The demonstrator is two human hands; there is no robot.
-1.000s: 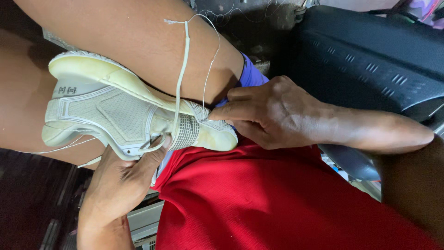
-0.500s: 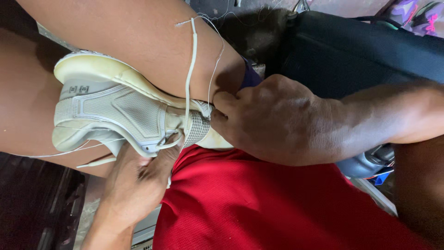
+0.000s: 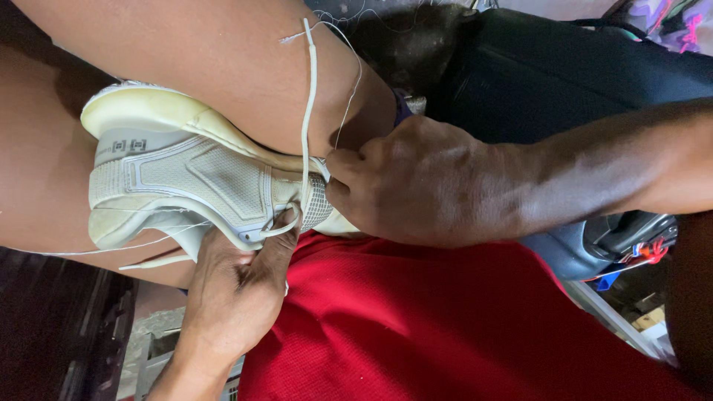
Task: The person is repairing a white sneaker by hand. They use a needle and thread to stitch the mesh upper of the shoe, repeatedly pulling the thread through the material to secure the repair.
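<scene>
While the white sneaker (image 3: pixel 200 186) lies on its side across the bare legs (image 3: pixel 223 67), sole edge toward 12 o'clock, heel at 9 o'clock, both hands work at its toe end. Left hand (image 3: pixel 238 286) comes up from 6 o'clock under the shoe, fingers curled loosely, fingertips (image 3: pixel 286 226) touching the lace loop by the eyelets; palm partly open, not clenched. A white lace (image 3: pixel 308 111) runs straight up from the eyelets toward 12 o'clock over the thigh, with a thin thread just beside it. Right hand (image 3: pixel 423 186) enters from 3 o'clock, fingers closed together on the shoe's toe/tongue area; its fingertips are hidden behind the knuckles, so exact grip point can't be told. Shoe toe is covered by that hand. Red mesh fabric (image 3: pixel 445 327) fills the 5 o'clock area below both hands. Dark blue-black object (image 3: pixel 557 74) at 1–2 o'clock is cut off by the forearm; kind unclear.
</scene>
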